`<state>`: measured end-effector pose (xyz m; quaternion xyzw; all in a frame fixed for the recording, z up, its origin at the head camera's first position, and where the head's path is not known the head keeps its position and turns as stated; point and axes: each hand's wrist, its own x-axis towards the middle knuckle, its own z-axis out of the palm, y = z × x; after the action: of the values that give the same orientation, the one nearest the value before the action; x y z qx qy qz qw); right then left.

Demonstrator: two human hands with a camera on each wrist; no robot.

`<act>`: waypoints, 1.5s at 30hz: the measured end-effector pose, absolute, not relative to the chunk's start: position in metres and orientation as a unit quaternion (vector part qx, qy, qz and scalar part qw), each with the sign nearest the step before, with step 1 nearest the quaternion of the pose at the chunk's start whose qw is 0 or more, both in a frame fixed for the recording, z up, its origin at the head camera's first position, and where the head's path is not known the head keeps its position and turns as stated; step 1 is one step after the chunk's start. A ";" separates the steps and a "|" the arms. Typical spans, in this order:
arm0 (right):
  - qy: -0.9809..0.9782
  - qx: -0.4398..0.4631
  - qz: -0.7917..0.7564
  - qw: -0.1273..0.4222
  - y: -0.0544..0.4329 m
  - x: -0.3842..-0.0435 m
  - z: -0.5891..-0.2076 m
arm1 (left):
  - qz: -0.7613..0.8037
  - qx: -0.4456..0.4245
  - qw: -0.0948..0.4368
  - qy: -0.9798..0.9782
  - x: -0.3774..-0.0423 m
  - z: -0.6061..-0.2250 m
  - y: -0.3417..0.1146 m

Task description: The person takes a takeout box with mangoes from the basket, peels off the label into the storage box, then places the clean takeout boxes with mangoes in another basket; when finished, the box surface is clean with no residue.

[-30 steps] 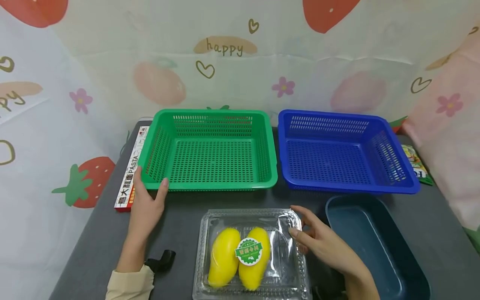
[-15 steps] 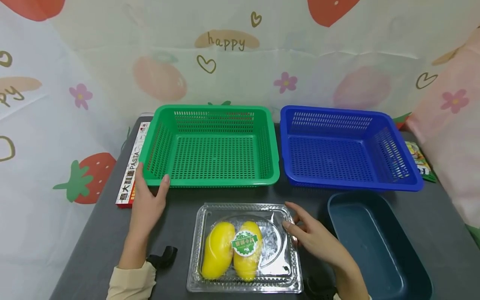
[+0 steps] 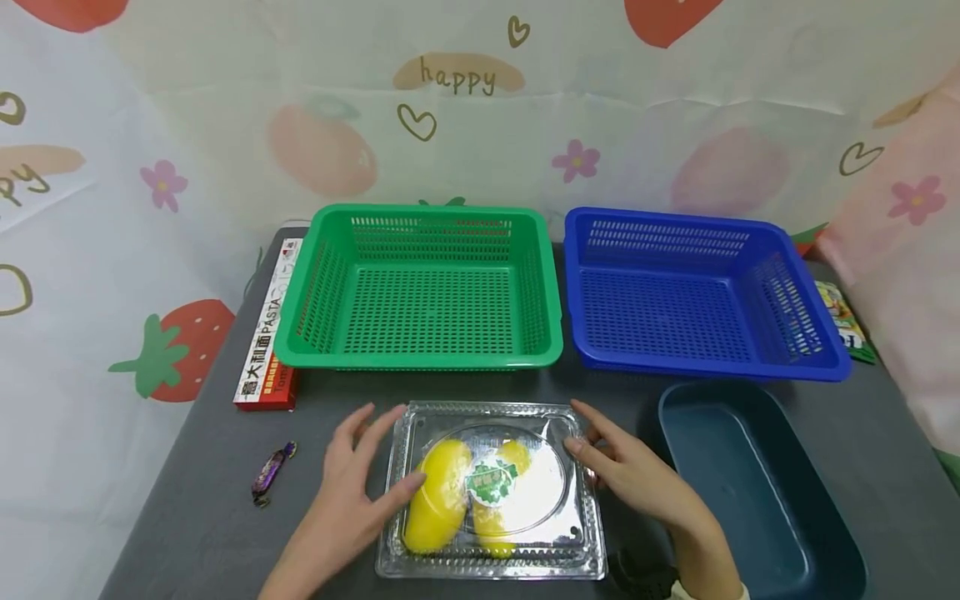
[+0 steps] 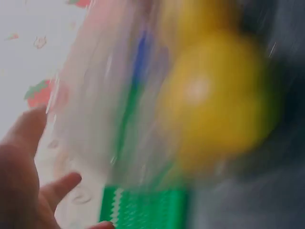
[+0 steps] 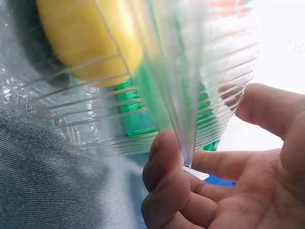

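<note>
A clear plastic clamshell box point(image 3: 551, 542) with a round green and white sticker point(image 3: 491, 482) lies at the front middle of the table. Inside it are two yellow mangoes point(image 3: 437, 500). My right hand point(image 3: 637, 475) grips the box's right edge; in the right wrist view its fingers and thumb are curled about the rim. At the left edge my left hand point(image 3: 352, 492) hovers with fingers spread. The blurred left wrist view shows those fingers point(image 4: 62, 188) beside the box wall, not curled around it.
Behind the box stand a green basket point(image 3: 420, 360) and a blue basket point(image 3: 705, 367). A dark blue tray point(image 3: 750, 483) lies at right. A pasta box point(image 3: 266, 333) and a purple-wrapped candy point(image 3: 272, 473) are at left. A green packet point(image 3: 847, 325) sits at far right.
My left hand has left the green basket's front left corner and moved right and nearer to the plastic box. The box has shifted slightly left, with my right hand still on it.
</note>
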<state>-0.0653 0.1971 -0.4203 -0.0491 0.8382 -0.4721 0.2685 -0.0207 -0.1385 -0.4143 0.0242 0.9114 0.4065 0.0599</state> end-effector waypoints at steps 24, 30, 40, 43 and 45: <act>0.941 -0.176 -0.265 0.114 0.163 -0.026 -0.364 | 0.483 -0.061 0.147 0.861 -0.003 -0.427 -0.109; 0.945 -0.152 -0.282 0.068 0.135 -0.022 -0.381 | 0.475 -0.060 0.142 0.866 -0.003 -0.428 -0.106; 0.953 -0.113 -0.278 0.035 0.122 -0.025 -0.390 | 0.478 -0.061 0.139 0.865 -0.005 -0.430 -0.107; 0.956 -0.105 -0.273 0.028 0.120 -0.025 -0.391 | 0.477 -0.062 0.141 0.865 -0.005 -0.431 -0.106; 0.957 -0.102 -0.271 0.023 0.120 -0.025 -0.392 | 0.478 -0.064 0.143 0.864 -0.005 -0.431 -0.106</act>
<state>-0.0247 0.1199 -0.3920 -0.1016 0.9569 -0.2710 0.0228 -0.0046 -0.1062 -0.4314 -0.0640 0.8645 0.4776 0.1433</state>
